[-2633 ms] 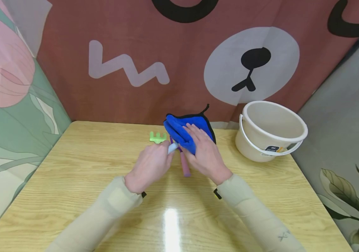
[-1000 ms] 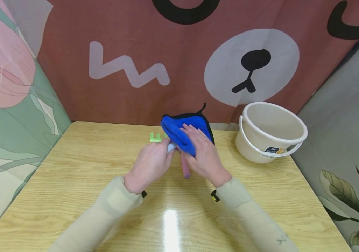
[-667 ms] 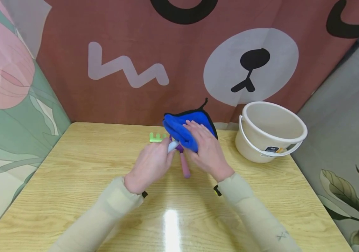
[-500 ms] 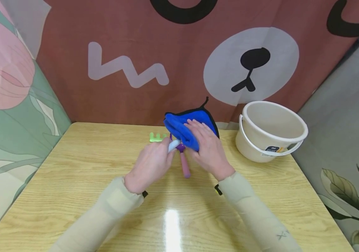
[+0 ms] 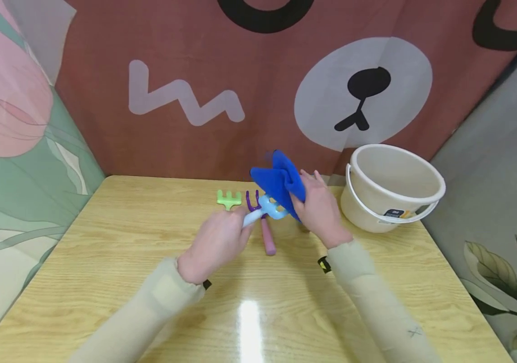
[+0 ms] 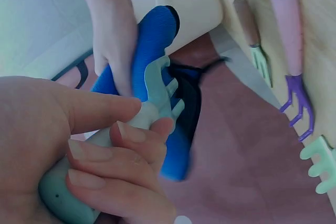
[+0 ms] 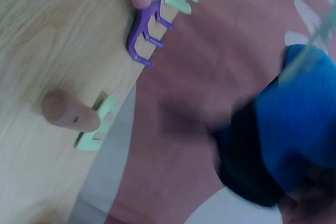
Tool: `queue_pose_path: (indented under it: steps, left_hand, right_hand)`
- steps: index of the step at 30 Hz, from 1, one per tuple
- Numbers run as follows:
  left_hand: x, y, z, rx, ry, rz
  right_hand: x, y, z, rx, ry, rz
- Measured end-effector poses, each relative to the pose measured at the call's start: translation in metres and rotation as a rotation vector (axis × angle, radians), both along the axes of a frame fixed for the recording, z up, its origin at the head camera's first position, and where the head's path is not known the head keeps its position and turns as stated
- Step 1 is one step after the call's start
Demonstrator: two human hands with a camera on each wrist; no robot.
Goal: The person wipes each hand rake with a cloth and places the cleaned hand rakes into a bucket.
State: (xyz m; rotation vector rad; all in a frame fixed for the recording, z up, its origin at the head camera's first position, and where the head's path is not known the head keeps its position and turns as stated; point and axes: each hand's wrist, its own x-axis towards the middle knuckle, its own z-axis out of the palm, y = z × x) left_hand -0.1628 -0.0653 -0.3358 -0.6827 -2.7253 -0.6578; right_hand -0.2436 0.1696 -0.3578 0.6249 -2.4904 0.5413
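My left hand (image 5: pixel 216 242) grips the handle of a light blue toy rake (image 5: pixel 273 207), held up above the table. The rake's head with its rounded tines shows in the left wrist view. Beside the head, my right hand (image 5: pixel 323 209) holds a folded blue cloth (image 5: pixel 281 179) with black edging; the cloth touches or nearly touches the rake's tines. In the left wrist view the right thumb lies along the cloth (image 6: pixel 155 40). The right wrist view is blurred, and most of the right hand's fingers are hidden there.
On the wooden table (image 5: pixel 118 262) lie a purple rake with a pink handle (image 5: pixel 267 237), a green rake (image 5: pixel 229 199) and a brown-handled tool with green tines (image 7: pixel 73 114). A beige bucket (image 5: pixel 376 212) stands at the right. Printed curtains hang behind and beside the table.
My right hand has drawn the cloth right and off the rake's head, which was covered before. The cloth has turned and folded. My left hand stays nearly in place.
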Motion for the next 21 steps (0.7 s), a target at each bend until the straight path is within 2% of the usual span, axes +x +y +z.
queue_pose_path:
  steps: [4, 12, 15, 17, 21]
  left_hand:
    - [0.002, -0.001, -0.005, 0.005, -0.028, -0.002]
    - [0.002, -0.003, 0.001, 0.015, -0.047, 0.016]
    - [0.002, -0.003, 0.004, 0.021, -0.039, 0.03]
    - [0.002, -0.003, 0.005, 0.025, -0.037, 0.034]
    - [0.002, -0.002, 0.006, 0.035, -0.032, 0.029]
  right_hand:
    - [-0.001, 0.013, 0.002, -0.074, -0.062, -0.047]
    - [-0.001, 0.036, 0.014, -0.343, 0.014, -0.183]
    - [-0.001, 0.041, 0.017, -0.424, 0.023, -0.209]
    - [-0.001, 0.042, 0.018, -0.484, 0.005, -0.221]
    - [0.002, 0.037, 0.017, -0.659, -0.121, -0.202]
